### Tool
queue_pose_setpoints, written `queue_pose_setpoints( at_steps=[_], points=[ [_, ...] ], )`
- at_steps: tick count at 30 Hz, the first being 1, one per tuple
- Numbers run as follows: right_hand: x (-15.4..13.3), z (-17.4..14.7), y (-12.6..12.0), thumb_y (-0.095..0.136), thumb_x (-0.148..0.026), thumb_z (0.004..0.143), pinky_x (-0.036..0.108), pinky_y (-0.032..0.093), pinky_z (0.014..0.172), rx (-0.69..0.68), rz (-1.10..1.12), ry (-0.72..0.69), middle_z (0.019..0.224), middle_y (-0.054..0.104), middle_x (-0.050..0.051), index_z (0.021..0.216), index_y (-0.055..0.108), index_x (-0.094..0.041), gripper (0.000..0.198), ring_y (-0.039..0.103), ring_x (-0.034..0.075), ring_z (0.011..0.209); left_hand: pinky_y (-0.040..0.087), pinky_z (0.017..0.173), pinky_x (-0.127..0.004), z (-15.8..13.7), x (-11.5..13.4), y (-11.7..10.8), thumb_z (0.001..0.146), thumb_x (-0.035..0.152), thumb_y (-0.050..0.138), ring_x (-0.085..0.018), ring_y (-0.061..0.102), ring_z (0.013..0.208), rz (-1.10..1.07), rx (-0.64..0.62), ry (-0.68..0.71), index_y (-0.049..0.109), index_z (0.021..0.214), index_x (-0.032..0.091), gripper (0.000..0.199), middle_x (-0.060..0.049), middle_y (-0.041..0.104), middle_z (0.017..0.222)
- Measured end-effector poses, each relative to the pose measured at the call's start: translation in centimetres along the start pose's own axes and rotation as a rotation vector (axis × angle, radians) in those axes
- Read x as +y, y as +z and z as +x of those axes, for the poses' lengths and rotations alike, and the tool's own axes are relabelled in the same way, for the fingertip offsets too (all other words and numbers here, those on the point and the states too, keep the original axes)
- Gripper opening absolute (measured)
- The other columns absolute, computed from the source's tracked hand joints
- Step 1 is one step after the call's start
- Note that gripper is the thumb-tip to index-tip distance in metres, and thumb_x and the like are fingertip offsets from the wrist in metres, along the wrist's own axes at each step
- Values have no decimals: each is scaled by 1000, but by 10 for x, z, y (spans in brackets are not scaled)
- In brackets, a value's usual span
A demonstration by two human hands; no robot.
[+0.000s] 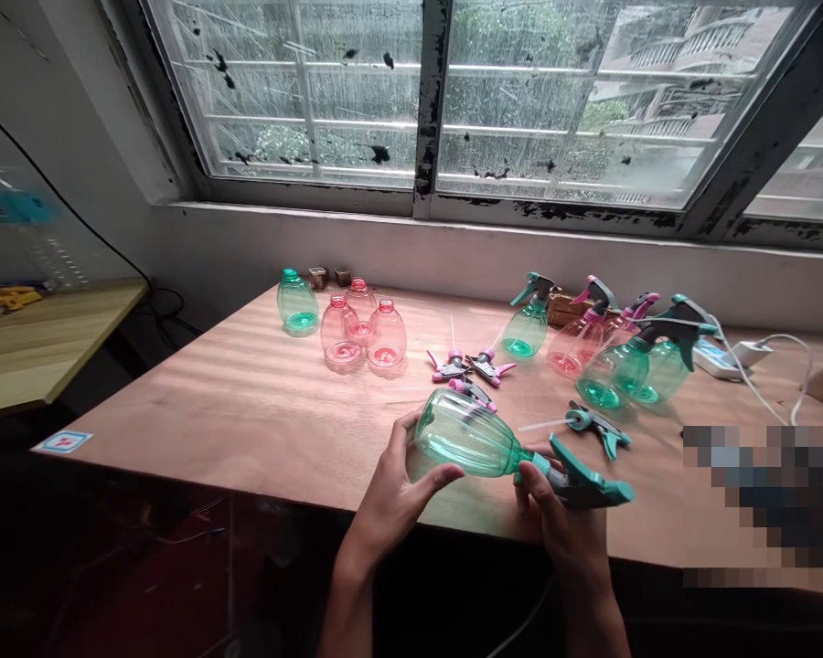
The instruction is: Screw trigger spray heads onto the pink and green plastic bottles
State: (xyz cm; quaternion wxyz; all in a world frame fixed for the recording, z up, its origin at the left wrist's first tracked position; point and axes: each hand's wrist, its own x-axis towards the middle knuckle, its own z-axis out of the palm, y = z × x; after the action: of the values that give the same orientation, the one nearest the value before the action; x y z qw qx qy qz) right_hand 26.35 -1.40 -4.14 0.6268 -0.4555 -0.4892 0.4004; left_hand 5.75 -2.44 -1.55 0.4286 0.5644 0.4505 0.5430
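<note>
In the head view, the green bottle point(463, 437) was held sideways above the table point(212, 420), toward its near edge — left hand point(401, 498) curled round its base, right hand point(568, 523) pinching the spray head point(593, 491) at the neck, apparently keeping both aligned.

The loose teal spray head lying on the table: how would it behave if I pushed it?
The teal spray head would probably skid or pivot rather than roll, given its irregular, jutting shape. Its body looks like molded plastic, so it's likely stiff and light. The thin tube may flex if bumped.
</note>
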Motion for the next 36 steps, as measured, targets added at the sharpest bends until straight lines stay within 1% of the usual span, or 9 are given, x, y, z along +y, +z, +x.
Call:
queue_pose_setpoints(
  at_steps=[3,6,12,18,22,24,28,31,36],
  points=[
    [3,-1,-1,82,-47,84,29,46,47,17,-28,12,64,66,-2,99,67,-21,33,57,16,49,45,116,-46,0,-3,0,93,43,74,-29,58,138,-58,14,-24,51,134,24,51,-13,62,145],
    [4,0,-2,82,-46,84,28,46,44,10,0,-1,64,65,-2,95,67,-21,31,58,15,48,48,112,-44,0,-4,0,93,42,74,-29,62,132,-87,12,-49,53,130,24,47,-12,66,141],
    [-1,3,-3,76,-44,90,28,45,49,17,-23,-47,62,64,-3,97,69,-20,27,56,13,48,36,124,-42,3,4,-1,93,35,75,-27,48,148,6,-33,40,55,141,27,52,-8,57,153],
    [-5,2,-2,72,-44,94,31,45,55,-13,-60,-61,62,62,-4,100,65,-21,25,55,14,49,40,121,-44,2,4,0,93,33,74,-28,54,143,19,-60,34,55,143,28,54,-8,58,153],
    [-2,0,-3,75,-45,91,29,43,51,-28,-53,-31,59,61,-5,102,64,-21,28,55,15,49,36,124,-45,2,6,1,89,37,79,-31,49,148,38,-40,30,54,148,27,64,-9,56,156],
    [0,-1,-3,76,-45,89,27,42,49,-41,-52,-13,57,60,-5,101,64,-21,29,54,14,49,35,125,-46,2,6,1,93,41,74,-32,47,149,1,-45,27,51,151,26,64,-10,54,157],
    [1,0,-3,77,-43,89,26,44,48,-50,-42,-21,56,58,-6,98,62,-22,27,54,14,49,41,121,-49,3,1,0,101,46,60,-34,51,146,-99,-63,-20,45,156,26,60,-12,55,156],
    [5,3,-7,76,-42,91,27,46,50,-69,-42,-33,57,59,-6,99,63,-22,25,55,14,49,42,120,-48,3,0,-1,101,42,62,-33,49,148,-96,-66,-32,44,156,27,60,-11,54,158],
    [12,7,-15,73,-42,95,29,46,56,-61,-49,-68,65,66,-3,99,66,-21,23,58,14,52,35,126,-45,1,3,-3,97,33,70,-30,44,151,-28,-80,31,52,149,28,55,-7,50,161]
  ],
)
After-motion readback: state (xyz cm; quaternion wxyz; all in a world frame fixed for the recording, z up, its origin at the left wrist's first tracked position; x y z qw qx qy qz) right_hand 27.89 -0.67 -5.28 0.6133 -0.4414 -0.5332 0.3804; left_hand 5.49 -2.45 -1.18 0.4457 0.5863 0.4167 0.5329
